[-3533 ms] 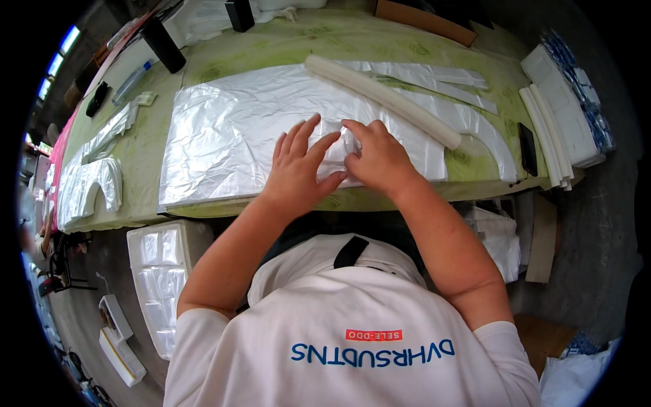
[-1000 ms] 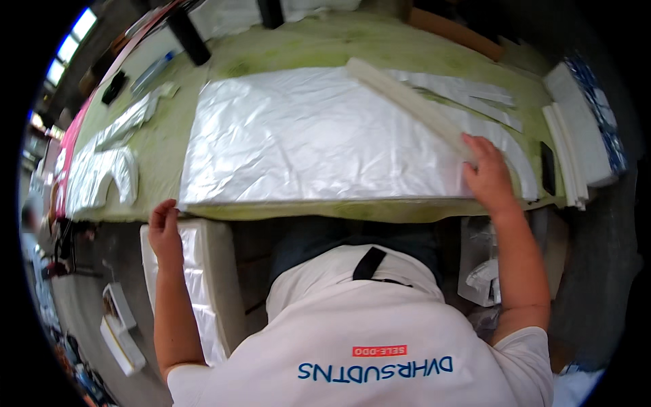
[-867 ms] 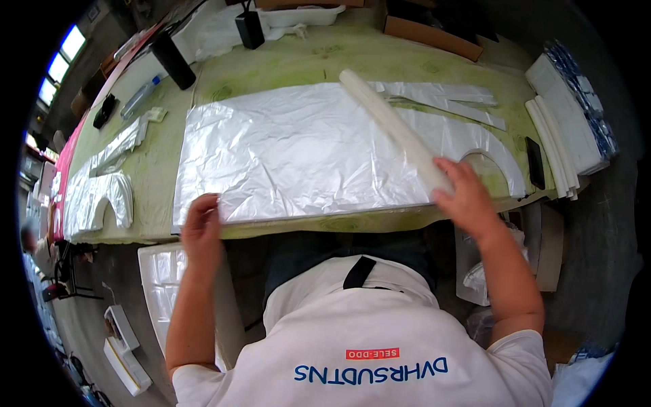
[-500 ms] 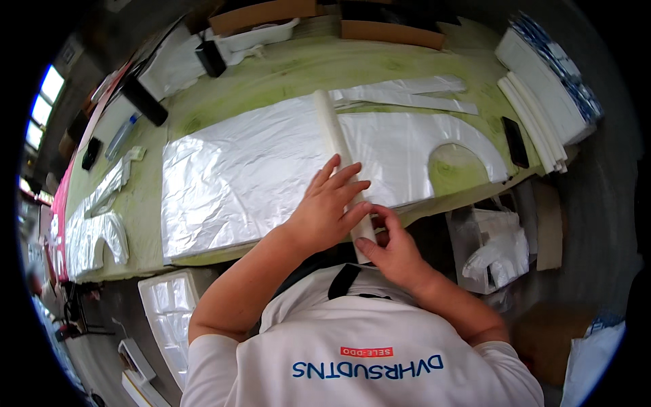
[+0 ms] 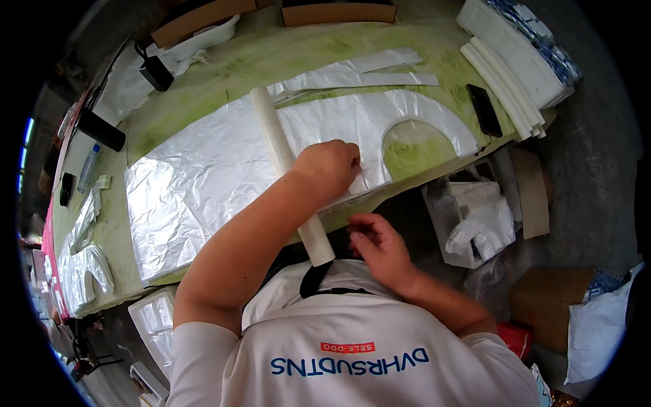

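A long off-white tube [image 5: 272, 129] lies across a stack of shiny white plastic sheets [image 5: 186, 183]. Its near end sticks out past the table edge toward my waist. My left forearm crosses over the tube. My left hand [image 5: 330, 166] rests on the sheets just right of it, fingers curled in; whatever they pinch is hidden under the hand. On their right side the sheets have a rounded cut-out [image 5: 417, 144] through which green cloth shows. My right hand [image 5: 383, 247] hovers off the near table edge, fingers loosely bent and apart, holding nothing.
Narrow plastic strips [image 5: 380, 71] lie beyond the sheets. A black phone [image 5: 483, 110] and several rolled white tubes [image 5: 502, 88] are at the right. A bin of plastic scraps [image 5: 471, 224] stands below the table edge. Cut pieces [image 5: 87, 271] and a bottle [image 5: 88, 168] are at the left.
Both hands have come off the tube. The left has moved right onto the sheets and curled its fingers; the right has drawn clear of the tube's near end. The whole view has shifted.
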### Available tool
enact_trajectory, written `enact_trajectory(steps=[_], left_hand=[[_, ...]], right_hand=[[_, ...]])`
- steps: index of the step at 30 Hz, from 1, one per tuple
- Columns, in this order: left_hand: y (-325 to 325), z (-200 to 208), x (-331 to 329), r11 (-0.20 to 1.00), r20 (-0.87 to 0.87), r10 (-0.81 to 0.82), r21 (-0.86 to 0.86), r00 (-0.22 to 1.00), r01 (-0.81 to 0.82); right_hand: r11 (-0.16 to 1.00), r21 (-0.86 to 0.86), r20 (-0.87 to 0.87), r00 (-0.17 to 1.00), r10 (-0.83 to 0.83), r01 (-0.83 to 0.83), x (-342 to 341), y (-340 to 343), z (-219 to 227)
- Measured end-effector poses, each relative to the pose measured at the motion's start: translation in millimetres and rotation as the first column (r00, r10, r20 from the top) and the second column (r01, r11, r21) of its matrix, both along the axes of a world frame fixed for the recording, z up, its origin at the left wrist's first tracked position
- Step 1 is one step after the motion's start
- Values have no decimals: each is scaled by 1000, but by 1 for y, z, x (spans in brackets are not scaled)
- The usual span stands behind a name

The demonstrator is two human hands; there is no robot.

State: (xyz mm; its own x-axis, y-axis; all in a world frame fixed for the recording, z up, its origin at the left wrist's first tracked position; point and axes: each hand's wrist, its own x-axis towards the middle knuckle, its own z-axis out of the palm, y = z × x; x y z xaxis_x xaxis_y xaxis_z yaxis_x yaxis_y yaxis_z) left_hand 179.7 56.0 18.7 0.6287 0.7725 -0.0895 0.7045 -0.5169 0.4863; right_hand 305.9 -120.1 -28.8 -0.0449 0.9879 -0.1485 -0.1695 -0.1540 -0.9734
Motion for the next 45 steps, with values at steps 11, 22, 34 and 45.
enact_trajectory(steps=[11,22,34,45], left_hand=[[-5,29,-23,922,244,350,-261,904,-287],[26,22,6,934,450,358,-176,818,-311],[73,31,6,724,671,689,-618,274,-306],[-11,-20,-279,455,413,862,-374,295,-808]], right_hand=[[706,680,651,603,-460,-196,55,72,21],[680,697,713,110,-693,-228,81,197,-3],[652,755,593,349,-726,72,101,217,-23],[710,583,483,535,-693,395,110,226,-32]])
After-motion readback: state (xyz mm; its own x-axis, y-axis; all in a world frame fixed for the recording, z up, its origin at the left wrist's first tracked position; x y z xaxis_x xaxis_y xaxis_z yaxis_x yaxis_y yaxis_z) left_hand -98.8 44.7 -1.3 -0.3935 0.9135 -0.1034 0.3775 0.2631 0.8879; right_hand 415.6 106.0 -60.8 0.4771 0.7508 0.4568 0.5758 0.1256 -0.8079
